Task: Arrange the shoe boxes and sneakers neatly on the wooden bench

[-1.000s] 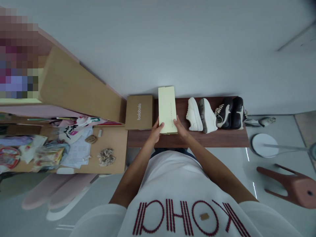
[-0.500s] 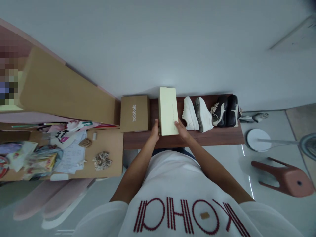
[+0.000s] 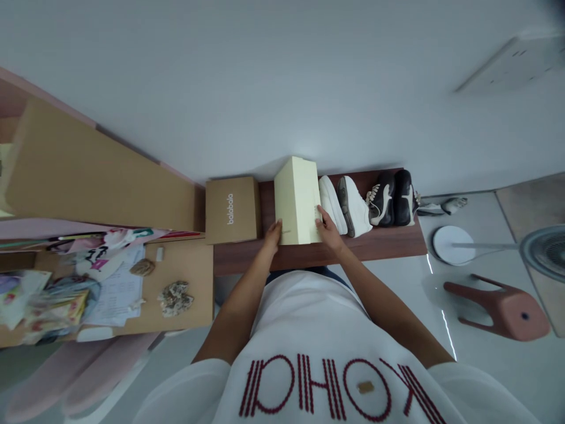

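Pale yellow shoebox (image 3: 296, 200): lying on the dark wooden bench (image 3: 375, 248), between the kraft box (image 3: 232, 210) and white sneakers (image 3: 345, 206), angled slightly.
Left hand (image 3: 272, 234): closed on box's left side.
Right hand (image 3: 329, 231): closed on box's right side.

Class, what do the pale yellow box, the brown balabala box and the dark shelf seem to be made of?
Pale yellow box: probably matte card, crisp folded edges. Balabala box: brown kraft cardboard, matte. Shelf: wood or laminate, reddish grain, slight sheen.
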The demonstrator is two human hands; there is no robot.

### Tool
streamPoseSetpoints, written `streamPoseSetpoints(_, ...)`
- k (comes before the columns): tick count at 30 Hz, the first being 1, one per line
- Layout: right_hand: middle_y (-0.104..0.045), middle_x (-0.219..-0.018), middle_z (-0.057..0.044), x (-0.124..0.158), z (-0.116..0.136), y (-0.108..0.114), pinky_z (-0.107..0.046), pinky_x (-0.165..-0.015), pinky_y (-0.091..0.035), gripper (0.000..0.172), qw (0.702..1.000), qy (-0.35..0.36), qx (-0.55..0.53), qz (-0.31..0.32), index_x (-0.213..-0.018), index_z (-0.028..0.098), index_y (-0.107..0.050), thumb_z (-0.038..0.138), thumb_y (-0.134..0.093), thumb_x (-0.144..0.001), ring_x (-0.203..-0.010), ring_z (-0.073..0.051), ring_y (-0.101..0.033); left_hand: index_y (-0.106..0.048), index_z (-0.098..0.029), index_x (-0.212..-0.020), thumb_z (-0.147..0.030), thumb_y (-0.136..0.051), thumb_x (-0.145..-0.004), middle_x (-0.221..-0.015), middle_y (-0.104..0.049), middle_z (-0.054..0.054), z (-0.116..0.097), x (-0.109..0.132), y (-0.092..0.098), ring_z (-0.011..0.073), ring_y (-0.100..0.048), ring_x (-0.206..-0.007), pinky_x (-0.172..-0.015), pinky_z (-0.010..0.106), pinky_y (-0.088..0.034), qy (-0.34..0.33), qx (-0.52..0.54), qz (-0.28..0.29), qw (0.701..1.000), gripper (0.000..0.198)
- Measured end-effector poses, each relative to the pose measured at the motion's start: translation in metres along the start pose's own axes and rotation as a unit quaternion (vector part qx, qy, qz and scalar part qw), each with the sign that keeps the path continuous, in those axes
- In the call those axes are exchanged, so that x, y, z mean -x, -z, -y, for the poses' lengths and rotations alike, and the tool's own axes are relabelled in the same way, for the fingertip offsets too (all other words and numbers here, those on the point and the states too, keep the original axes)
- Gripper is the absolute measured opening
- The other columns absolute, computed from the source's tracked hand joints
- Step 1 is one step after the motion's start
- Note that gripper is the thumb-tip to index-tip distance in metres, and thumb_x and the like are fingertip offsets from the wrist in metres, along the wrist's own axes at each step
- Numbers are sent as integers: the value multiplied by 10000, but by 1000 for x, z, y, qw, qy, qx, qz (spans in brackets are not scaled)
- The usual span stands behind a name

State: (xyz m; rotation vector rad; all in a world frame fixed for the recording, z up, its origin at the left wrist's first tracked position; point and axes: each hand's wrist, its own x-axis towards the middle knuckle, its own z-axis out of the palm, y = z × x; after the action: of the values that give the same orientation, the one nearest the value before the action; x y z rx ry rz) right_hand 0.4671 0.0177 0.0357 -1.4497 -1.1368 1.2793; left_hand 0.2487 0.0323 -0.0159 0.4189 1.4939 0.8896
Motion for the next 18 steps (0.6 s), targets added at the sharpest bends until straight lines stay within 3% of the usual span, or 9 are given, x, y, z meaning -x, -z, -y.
streamPoseSetpoints(4, -540, -1590, -133, -5, 1, 6, -495, -1277, -348, 810, 999, -1, 29, -28, -1533, 209, -548, 751, -536, -931, -1454, -286, -524, -676, -218, -1320, -584, -823, -811, -1375, -722, 121, -4, 10, 1, 282, -645, -1342, -1170, 443, -479, -21, 18, -9, 1000, 644)
streamPoseSetpoints(7, -535, -1597, -127, -9, 8, 7, -493, -1286, -329, 812, 998, -21, 39, -42, -1499, 208, -594, 767, -552, -911, -1472, -300, -506, -658, -231, -1371, -529, -824, -831, -1413, -702, 107, -11, 22, 4, 282, -652, -1333, -1161, 440, -492, -33, 22, -10, 999, 639)
streamPoseSetpoints(11, -516, -1620, -90, -12, 16, 6, -484, -1302, -299, 871, 997, -77, 29, 7, -1532, 238, -567, 802, -594, -868, -1534, -306, -435, -653, -249, -1406, -479, -816, -849, -1446, -681, 87, -22, 37, 8, 281, -639, -1349, -1174, 442, -483, -86, 4, -48, 995, 624)
streamPoseSetpoints(14, -520, -1617, -67, -14, 15, 2, -496, -1289, -330, 931, 993, -108, 14, 37, -1559, 249, -533, 805, -653, -822, -1518, -311, -461, -626, -257, -1449, -441, -813, -855, -1463, -669, 79, -28, 42, 9, 273, -622, -1369, -1195, 430, -461, -115, -12, -82, 990, 649)
streamPoseSetpoints(18, -578, -1567, -44, -15, 9, -3, -473, -1270, -381, 887, 991, -116, -12, 65, -1550, 239, -545, 780, -630, -852, -1485, -298, -504, -576, -256, -1504, -400, -802, -870, -1477, -659, 73, -29, 39, 10, 263, -607, -1385, -1210, 421, -442, -117, -36, -100, 987, 689)
